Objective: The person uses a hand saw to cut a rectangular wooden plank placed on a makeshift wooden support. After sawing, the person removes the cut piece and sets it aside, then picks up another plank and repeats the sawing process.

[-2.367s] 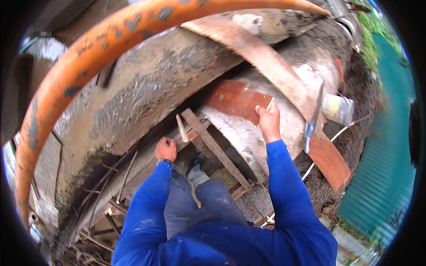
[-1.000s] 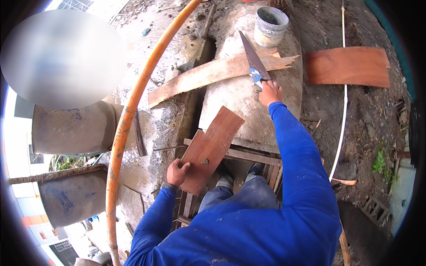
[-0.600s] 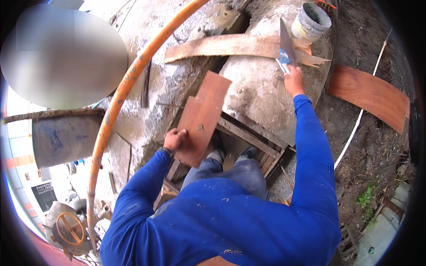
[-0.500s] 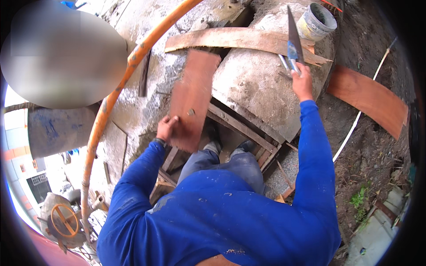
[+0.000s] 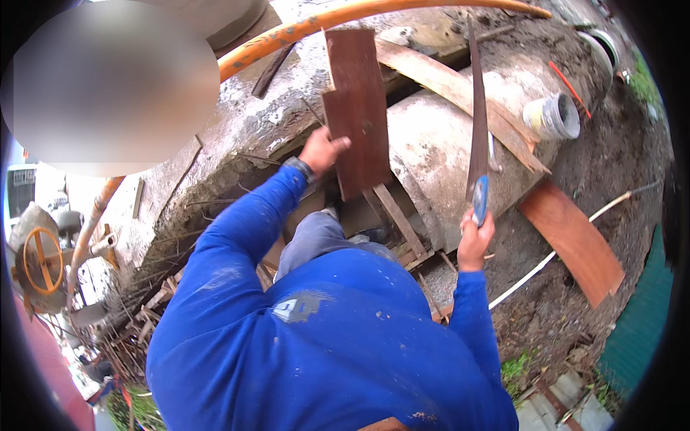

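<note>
My left hand (image 5: 323,152) grips the left edge of a reddish-brown plywood board (image 5: 363,108), which has a step cut into its left side. The board is held up in front of me, its long side pointing away. My right hand (image 5: 474,241) is closed round the blue-and-grey handle of a handsaw (image 5: 478,115). The saw's rust-brown blade points away from me, to the right of the board and apart from it. Beneath my hands is a wooden frame (image 5: 399,219) around an opening where my legs are.
Across the concrete (image 5: 431,136) lies a rough wooden plank (image 5: 445,80), with a bucket (image 5: 550,116) on its right. A curved plywood strip (image 5: 575,241) and a white pipe (image 5: 528,280) lie on the soil. An orange pipe (image 5: 302,27) arches across the far side. A blurred patch hides the upper left.
The view has turned. The plywood board has moved away from me and stands straighter in the picture. My right hand has come nearer my body with the saw, its blade now seen at greater length.
</note>
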`<state>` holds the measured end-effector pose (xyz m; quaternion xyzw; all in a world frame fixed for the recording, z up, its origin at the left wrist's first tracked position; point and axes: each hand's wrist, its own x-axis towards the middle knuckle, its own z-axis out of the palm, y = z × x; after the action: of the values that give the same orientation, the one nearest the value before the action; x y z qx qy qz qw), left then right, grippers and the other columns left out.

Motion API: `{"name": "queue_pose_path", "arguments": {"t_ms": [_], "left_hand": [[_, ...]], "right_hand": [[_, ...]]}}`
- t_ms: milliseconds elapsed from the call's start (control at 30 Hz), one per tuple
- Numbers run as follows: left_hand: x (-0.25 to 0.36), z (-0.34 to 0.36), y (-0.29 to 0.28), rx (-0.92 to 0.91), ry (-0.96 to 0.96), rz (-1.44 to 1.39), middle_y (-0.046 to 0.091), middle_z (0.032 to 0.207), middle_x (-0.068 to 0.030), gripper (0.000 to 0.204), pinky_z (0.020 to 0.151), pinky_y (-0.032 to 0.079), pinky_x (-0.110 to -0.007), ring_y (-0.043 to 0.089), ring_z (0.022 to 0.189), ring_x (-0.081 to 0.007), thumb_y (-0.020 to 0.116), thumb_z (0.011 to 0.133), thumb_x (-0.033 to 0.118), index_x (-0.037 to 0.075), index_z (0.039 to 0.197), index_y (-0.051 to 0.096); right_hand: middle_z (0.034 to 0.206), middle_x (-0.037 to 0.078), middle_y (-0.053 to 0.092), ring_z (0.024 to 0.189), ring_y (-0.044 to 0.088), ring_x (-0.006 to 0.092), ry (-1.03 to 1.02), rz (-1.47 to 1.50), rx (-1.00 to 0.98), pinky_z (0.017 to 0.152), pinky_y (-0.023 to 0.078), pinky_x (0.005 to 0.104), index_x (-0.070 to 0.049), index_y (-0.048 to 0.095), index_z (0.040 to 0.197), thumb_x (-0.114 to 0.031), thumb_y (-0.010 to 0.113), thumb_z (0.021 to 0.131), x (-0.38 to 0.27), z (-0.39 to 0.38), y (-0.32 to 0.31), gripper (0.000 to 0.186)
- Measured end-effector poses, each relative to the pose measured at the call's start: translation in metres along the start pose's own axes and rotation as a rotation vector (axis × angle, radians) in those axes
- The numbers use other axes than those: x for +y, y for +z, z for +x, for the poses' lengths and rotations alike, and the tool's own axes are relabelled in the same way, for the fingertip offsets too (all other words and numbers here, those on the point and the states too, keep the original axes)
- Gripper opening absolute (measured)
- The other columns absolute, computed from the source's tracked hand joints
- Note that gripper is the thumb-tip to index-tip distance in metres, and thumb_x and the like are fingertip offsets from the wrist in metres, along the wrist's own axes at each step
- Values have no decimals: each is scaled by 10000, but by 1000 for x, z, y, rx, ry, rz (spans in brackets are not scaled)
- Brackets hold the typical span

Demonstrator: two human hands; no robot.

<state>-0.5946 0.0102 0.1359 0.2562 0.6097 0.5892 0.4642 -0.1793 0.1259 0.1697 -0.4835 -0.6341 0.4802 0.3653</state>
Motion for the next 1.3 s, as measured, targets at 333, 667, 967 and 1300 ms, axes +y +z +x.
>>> {"name": "queue_pose_path", "arguments": {"t_ms": [333, 667, 967, 1300], "left_hand": [[-197, -97, 103, 52, -523, -12, 764, 1332, -134, 379, 1080, 553, -383, 715, 1220, -219, 721, 1023, 92, 9, 1392, 706], [-219, -137, 66, 345, -785, -408, 724, 1373, -147, 469, 882, 572, -473, 723, 1162, -299, 734, 1047, 245, 66, 1466, 622], [-240, -131, -2, 634, -705, -708, 704, 1398, -128, 399, 1002, 576, -569, 700, 1241, -328, 691, 1089, 250, 95, 1442, 587], [-292, -174, -85, 1032, -529, -827, 755, 1333, -132, 364, 1046, 537, -410, 711, 1201, -259, 725, 1052, 161, 10, 1377, 658]], "right_hand": [[771, 29, 595, 696, 553, 124, 124, -227, -155, 642, 457, 317, -14, 626, 895, -55, 628, 869, -9, -61, -67, 49], [714, 32, 544, 682, 485, 104, 99, -516, -549, 619, 424, 333, -6, 612, 845, -39, 630, 845, -29, -12, -63, 38], [697, 96, 616, 635, 581, 154, -50, -627, -894, 620, 472, 360, 20, 712, 947, -92, 694, 874, -74, 4, 71, 135], [682, 80, 581, 635, 547, 160, -150, -730, -1196, 612, 458, 366, 12, 725, 991, -95, 712, 892, -125, -3, 230, 146]]}}
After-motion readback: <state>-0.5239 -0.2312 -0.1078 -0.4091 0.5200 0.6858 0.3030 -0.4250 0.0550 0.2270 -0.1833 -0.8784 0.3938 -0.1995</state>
